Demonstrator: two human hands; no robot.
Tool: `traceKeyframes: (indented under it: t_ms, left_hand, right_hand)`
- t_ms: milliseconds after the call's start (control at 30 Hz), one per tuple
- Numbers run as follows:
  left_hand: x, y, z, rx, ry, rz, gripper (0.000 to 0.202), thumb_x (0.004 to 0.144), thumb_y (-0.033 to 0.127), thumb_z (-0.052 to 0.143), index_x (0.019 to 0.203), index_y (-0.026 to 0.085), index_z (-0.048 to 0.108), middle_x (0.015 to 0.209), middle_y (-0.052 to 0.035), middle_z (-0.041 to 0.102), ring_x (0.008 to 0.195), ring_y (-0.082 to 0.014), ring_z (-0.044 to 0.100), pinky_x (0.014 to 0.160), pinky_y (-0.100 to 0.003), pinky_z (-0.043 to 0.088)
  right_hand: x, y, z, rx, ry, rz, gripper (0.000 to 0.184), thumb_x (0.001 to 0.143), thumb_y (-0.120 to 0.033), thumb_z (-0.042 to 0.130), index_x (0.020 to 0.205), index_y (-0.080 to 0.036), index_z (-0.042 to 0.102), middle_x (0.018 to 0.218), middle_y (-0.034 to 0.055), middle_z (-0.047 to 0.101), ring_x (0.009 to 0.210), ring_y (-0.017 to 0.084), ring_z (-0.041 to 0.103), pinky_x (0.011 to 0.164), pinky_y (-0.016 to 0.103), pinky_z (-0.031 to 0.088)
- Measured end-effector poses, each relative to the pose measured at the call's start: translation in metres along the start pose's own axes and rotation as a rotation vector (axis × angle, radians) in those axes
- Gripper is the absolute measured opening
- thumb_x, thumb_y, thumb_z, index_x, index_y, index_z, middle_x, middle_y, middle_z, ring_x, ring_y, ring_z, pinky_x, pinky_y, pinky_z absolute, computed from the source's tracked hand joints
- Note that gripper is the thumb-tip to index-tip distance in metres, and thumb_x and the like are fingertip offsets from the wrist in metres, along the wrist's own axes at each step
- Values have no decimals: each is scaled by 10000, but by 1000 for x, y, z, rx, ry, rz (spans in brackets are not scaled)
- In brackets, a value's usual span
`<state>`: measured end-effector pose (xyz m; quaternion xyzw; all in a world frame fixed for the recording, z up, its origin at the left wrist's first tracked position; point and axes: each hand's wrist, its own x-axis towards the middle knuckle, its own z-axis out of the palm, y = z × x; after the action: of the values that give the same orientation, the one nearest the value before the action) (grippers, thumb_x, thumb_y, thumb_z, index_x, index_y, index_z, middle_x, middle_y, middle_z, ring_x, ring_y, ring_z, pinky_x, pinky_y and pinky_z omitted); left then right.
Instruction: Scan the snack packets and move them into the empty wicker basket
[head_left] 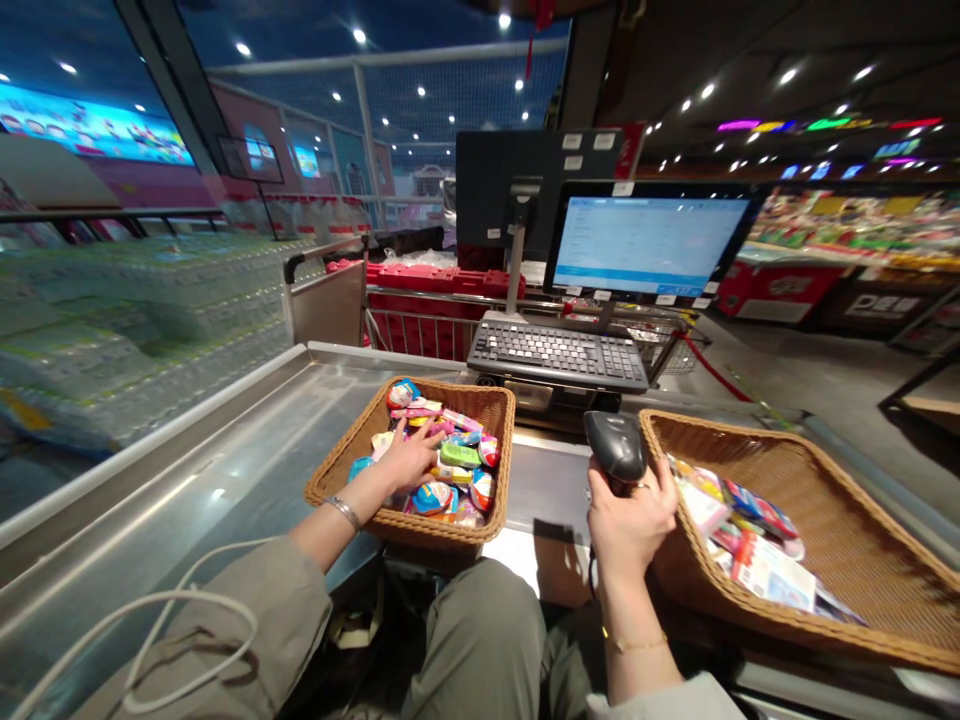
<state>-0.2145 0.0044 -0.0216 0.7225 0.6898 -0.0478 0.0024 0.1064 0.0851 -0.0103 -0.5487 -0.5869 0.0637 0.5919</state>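
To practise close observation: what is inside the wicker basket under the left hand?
The wicker basket holds a heap of small, brightly wrapped packets under the left hand; its floor and lower layers are covered.

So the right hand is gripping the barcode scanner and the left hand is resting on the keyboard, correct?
No: the left hand is in the left wicker basket, on small wrapped items, as the head view shows; the right hand does grip the barcode scanner.
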Motion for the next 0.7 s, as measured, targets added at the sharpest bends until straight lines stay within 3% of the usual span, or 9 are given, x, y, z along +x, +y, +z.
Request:
traceKeyframes:
  t_ms: [100, 300, 533, 700]
  left_hand:
    - [0, 0, 1, -13, -13, 9, 89, 816, 295, 664, 838, 239, 729, 1506, -66, 486, 1488, -359, 226, 1100, -747, -67]
    - [-3, -1, -8, -76, 35, 24, 254, 877, 412, 582, 782, 205, 693, 1505, -78, 486, 1495, -347, 212, 1118, -717, -68]
    - [-1, 1, -24, -73, 198, -18, 103, 851, 292, 616, 901, 235, 686, 1492, -70, 505, 1469, -341, 287, 1144, -688, -48]
    - [13, 15, -39, -111, 279, -32, 87, 859, 296, 616, 894, 245, 678, 1491, -65, 504, 1475, -330, 279, 1134, -714, -33]
  right_hand:
    - [1, 5, -1, -13, 8, 0, 405, 762, -502, 642, 929, -138, 701, 1091, 196, 690, 1324, 364, 456, 1059, 562, 346]
    - [3, 8, -4, -28, 13, 2, 409, 754, -513, 632, 932, -152, 703, 1085, 175, 693, 1333, 357, 448, 1079, 541, 336]
    - [5, 1, -9, 10, 36, 23, 429, 748, -530, 624, 925, -147, 701, 1177, 195, 662, 1325, 372, 456, 1063, 553, 337]
    - [5, 3, -8, 22, 34, 22, 466, 748, -535, 630, 964, -128, 702, 1209, 218, 646, 1342, 377, 439, 1074, 567, 326]
